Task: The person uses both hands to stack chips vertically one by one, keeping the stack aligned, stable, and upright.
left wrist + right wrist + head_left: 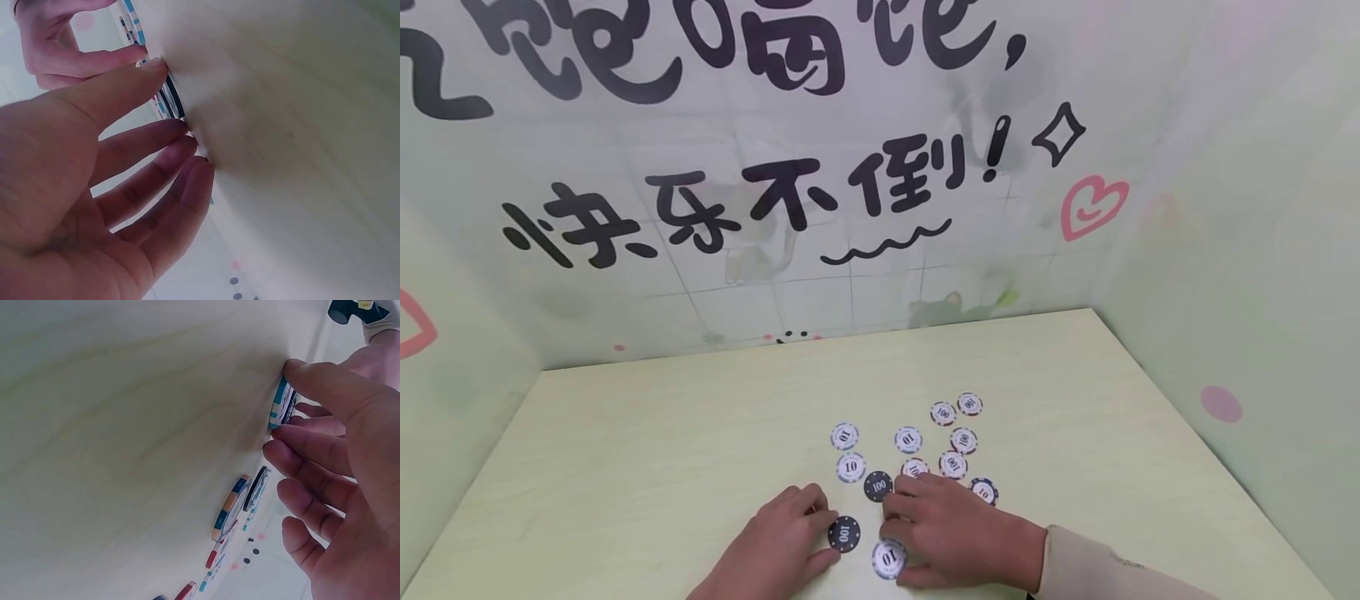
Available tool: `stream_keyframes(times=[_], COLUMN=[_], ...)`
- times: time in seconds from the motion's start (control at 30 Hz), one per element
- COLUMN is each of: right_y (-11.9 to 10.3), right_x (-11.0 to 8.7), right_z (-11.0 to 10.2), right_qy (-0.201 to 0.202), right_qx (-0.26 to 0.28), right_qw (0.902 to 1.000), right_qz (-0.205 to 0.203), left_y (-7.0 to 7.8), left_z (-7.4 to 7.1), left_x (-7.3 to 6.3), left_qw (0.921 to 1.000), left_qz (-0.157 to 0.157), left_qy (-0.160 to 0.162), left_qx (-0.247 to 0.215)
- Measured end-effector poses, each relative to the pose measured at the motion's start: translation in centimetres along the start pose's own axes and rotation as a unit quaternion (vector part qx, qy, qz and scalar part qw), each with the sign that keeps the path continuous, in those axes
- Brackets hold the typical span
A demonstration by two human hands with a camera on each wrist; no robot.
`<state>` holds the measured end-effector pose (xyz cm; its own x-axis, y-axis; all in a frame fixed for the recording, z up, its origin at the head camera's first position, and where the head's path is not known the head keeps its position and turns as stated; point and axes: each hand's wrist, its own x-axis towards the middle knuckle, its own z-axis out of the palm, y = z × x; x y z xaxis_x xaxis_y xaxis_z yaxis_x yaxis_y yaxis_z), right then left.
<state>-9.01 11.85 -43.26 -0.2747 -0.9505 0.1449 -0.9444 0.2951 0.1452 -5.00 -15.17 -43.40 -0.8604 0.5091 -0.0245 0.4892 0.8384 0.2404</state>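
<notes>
On the tabletop my left hand (782, 537) pinches a black poker chip (844, 534) marked 100 by its edge, between thumb and forefinger. In the left wrist view that black chip (173, 100) lies flat against the table, the other fingertips resting beside it. My right hand (951, 529) pinches a white poker chip (889, 559) marked 10, just right of the black one. Thumb and forefinger span the teal-striped edge of this white chip (279, 407) in the right wrist view; the remaining fingers are loosely bent. Another black chip (878, 486) lies beyond, between the hands.
Beyond the hands lie several white chips: light-blue-edged ones marked 10, such as this chip (851, 467), and red-edged ones marked 100, such as this chip (953, 465). A dark-blue-edged chip (983, 492) sits by the right wrist. Printed walls (760, 308) enclose the pale table (647, 450).
</notes>
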Motion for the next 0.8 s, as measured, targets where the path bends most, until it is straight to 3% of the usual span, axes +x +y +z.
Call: stream_keyframes(times=[0.53, 0.8], right_y=[-0.08, -0.14], right_x=[0.36, 0.79], right_z=[0.12, 0.0], right_qy=[0.017, 0.018], right_qx=[0.011, -0.01], right_qw=[0.9998, 0.9998], right_qz=[0.002, -0.006], left_y=[-0.06, -0.19], left_z=[-0.06, 0.07], left_x=[-0.06, -0.04], left_qw=[0.9996, 0.9997], left_qz=[0.022, 0.019], left_qy=[0.019, 0.017], left_qx=[0.005, 0.0])
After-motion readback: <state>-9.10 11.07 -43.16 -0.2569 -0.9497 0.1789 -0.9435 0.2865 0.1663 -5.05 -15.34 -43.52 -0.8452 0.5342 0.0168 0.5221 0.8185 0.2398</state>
